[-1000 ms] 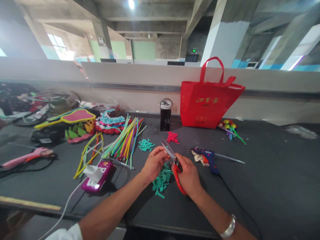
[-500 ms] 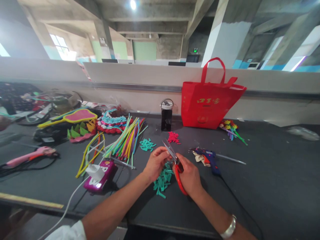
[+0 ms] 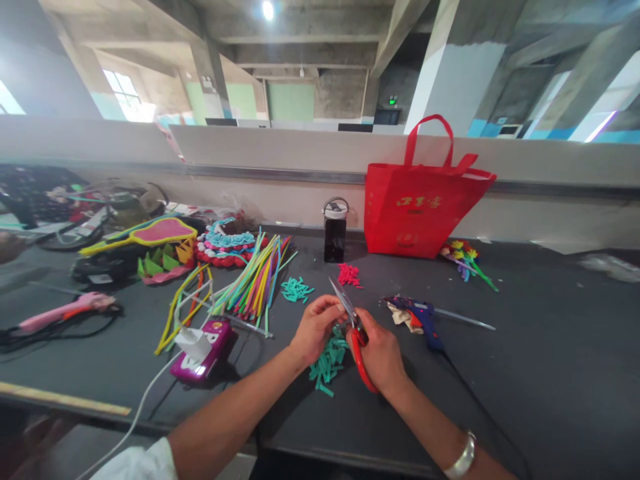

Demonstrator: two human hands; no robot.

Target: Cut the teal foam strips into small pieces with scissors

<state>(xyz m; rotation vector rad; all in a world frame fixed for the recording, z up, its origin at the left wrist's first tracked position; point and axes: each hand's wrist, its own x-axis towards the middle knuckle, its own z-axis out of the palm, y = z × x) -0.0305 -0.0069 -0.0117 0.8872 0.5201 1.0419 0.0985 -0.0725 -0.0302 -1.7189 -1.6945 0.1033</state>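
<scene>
Head view: red-handled scissors [image 3: 353, 316] held above a dark counter [image 3: 500, 393].
The right hand [image 3: 383, 355] is closed around the scissors; the left hand [image 3: 316, 331] pinches beside the blades, its contents too small to tell. Green pieces [image 3: 327, 367] lie piled below.

The black table [image 3: 560, 347] bears teal pieces [image 3: 329, 363], a bottle [image 3: 335, 240] and a red bag [image 3: 425, 213].

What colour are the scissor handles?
Red: the scissor handles show best in the head view.
</scene>
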